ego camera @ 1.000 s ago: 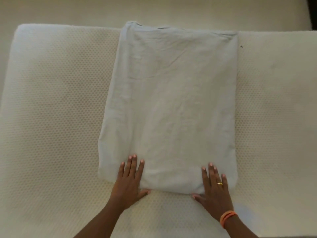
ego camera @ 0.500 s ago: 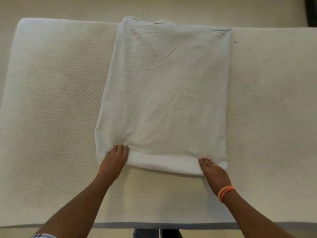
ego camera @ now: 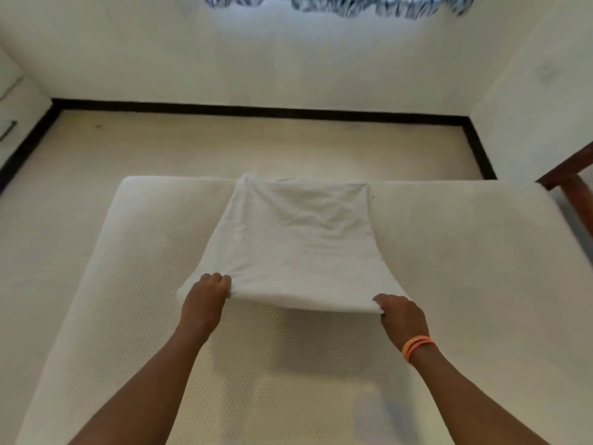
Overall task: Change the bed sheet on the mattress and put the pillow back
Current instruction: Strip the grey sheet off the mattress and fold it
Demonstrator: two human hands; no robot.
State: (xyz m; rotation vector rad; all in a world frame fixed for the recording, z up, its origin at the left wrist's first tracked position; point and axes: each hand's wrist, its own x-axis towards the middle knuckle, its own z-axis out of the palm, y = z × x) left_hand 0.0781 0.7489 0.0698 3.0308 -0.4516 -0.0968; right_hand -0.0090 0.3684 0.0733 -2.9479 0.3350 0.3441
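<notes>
The folded white bed sheet (ego camera: 298,242) lies across the middle of the bare mattress (ego camera: 465,268), its near edge lifted, probably to open it out. The left hand (ego camera: 205,295) and right hand (ego camera: 401,313) each grip a near corner. Beyond lie a pale floor (ego camera: 256,146), dark skirting (ego camera: 256,110) and white walls (ego camera: 288,59).

Bare mattress (ego camera: 449,284) on the floor (ego camera: 224,149)

A folded white bed sheet (ego camera: 298,239) lies across its middle, far edge reaching the mattress's far side.
</notes>
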